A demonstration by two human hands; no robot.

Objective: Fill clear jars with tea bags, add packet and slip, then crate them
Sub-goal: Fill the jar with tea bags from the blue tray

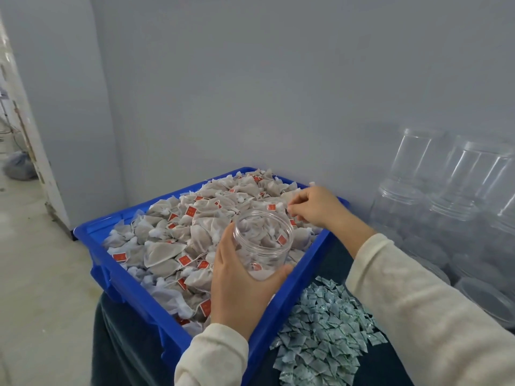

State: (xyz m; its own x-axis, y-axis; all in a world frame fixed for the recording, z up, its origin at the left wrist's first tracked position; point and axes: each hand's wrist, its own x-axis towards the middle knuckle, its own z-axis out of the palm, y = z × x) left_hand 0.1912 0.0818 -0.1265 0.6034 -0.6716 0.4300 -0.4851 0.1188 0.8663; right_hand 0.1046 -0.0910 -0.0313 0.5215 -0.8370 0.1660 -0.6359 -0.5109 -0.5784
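1. Grey wall corner; blue crate heaped with tea bags.
2. Clear jar over the crate, mouth tilted up and away, few bags inside.
3. Left hand wraps the jar.
4. Right hand fingertips together, probably pinching a bag.
5. Packets beside the crate.

Left hand: gripped the clear jar from the near side, open mouth tilted toward the camera, a few tea bags inside.
Right hand: reached over the heap of tea bags, fingertips pinching at one near the far right corner.
Blue crate: heaped with red-tagged tea bags.
Packets: piled on the dark surface, just right of the crate.
Empty jars: stacked against the wall, far right.
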